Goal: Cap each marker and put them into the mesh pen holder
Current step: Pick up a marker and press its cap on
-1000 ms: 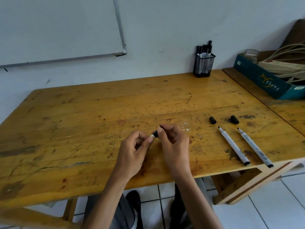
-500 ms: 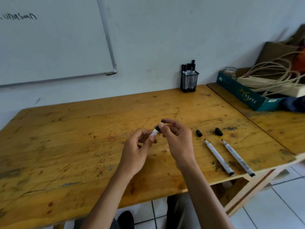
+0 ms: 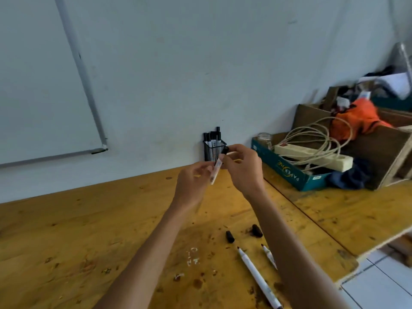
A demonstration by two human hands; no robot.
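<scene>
**Head view.** A person's left hand (image 3: 192, 181) pinches the lower barrel of a slim white plastic marker (image 3: 215, 173). The marker is held tilted above the scarred yellow wooden table (image 3: 89, 241). The right hand (image 3: 244, 169) is curled round the marker's upper end, where a black cap (image 3: 225, 150) shows. Blur hides whether that cap is fully seated.

The black wire-mesh pen holder (image 3: 209, 153) stands at the table's far edge against the wall, just behind the hands. Several black-capped markers (image 3: 211, 137) stand upright in it.

Near the front edge lie:
- a long uncapped white marker (image 3: 256, 275);
- a second uncapped marker (image 3: 268, 256), partly hidden by the right forearm;
- a loose black cap (image 3: 230, 236) and a second loose cap (image 3: 256, 230), just beyond the two tips.

A teal cardboard box (image 3: 287, 175) sits on the adjoining table at right.

**Handling.** The marker is probably light, rigid and smooth. It is best gripped at mid-barrel, clear of the inked tip. The caps are small and likely to roll, and each needs a straight push along the barrel. The mesh holder looks light and may tip if nudged.
</scene>
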